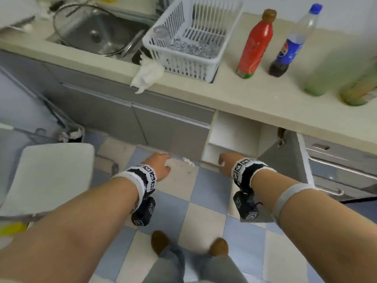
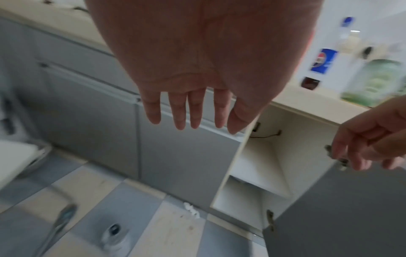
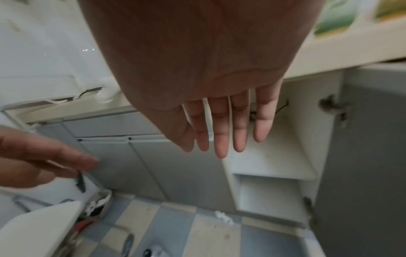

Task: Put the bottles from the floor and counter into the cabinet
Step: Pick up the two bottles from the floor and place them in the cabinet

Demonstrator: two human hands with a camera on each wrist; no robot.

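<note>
- The red bottle (image 1: 256, 44) and the cola bottle (image 1: 291, 45) stand upright side by side on the surface (image 1: 234, 94), to the right of the white basket (image 1: 189, 39); two blurred green bottles (image 1: 334, 64) stand further right at the frame edge.
- On the floor (image 1: 206, 203), a clear bottle (image 2: 114, 234) lies on the checked tiles below the left hand, seen only in the wrist views and blurred.
- The cabinet (image 1: 234, 135) stands open under the surface, its grey door (image 1: 285, 158) swung out to the right, with a white shelf (image 2: 252, 167) inside.
- The left hand (image 1: 161, 164) reaches forward and down over the floor, in front of the closed grey doors; its grip is open, fingers (image 2: 195, 111) straight and slightly spread, holding nothing.
- The right hand (image 1: 226, 162) stretches toward the cabinet opening, near its lower edge; its grip is open too, fingers (image 3: 222, 132) straight and close together, empty.
- A white crumpled cloth (image 1: 148, 75) hangs over the surface edge by the sink (image 1: 98, 31).
</note>
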